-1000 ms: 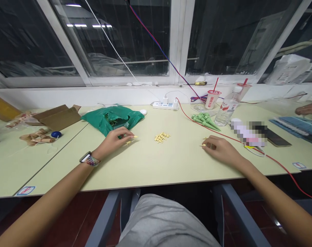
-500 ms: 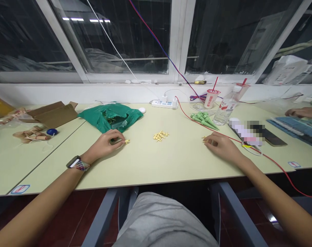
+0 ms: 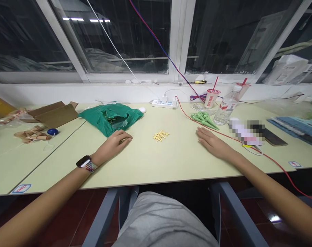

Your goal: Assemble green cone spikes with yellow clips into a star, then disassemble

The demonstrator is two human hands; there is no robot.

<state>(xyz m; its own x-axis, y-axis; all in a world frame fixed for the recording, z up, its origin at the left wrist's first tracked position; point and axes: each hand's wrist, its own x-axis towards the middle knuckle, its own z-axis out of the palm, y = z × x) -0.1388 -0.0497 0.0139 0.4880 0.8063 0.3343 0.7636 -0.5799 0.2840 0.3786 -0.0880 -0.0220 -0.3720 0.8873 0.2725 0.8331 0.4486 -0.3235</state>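
Note:
A small pile of pale yellow, peg-like pieces (image 3: 161,136) with pointed ends lies mid-table, between my hands and touched by neither. My left hand (image 3: 114,146) rests palm down just in front of the torn green plastic bag (image 3: 94,118). Its fingers lie loosely extended, with the thumb close beneath them; whether a piece is under them is hidden. On the other side, my right hand (image 3: 212,141) lies flat with straight fingers, nearest to the green cone-shaped pieces (image 3: 204,120). Nothing shows in its fingers, and what is under the palm is hidden.
A water bottle (image 3: 225,106) and a lidded cup (image 3: 212,98) stand at the back right. A red cable (image 3: 230,138) runs past my right hand. A power strip (image 3: 165,104) lies by the wall. Cardboard (image 3: 53,115) and a blue ball (image 3: 52,131) are left.
Both hands have gone from pinching small yellow pieces to lying palm down. My left hand shifted slightly right, my right slightly left. The other person's hand at far right has left view.

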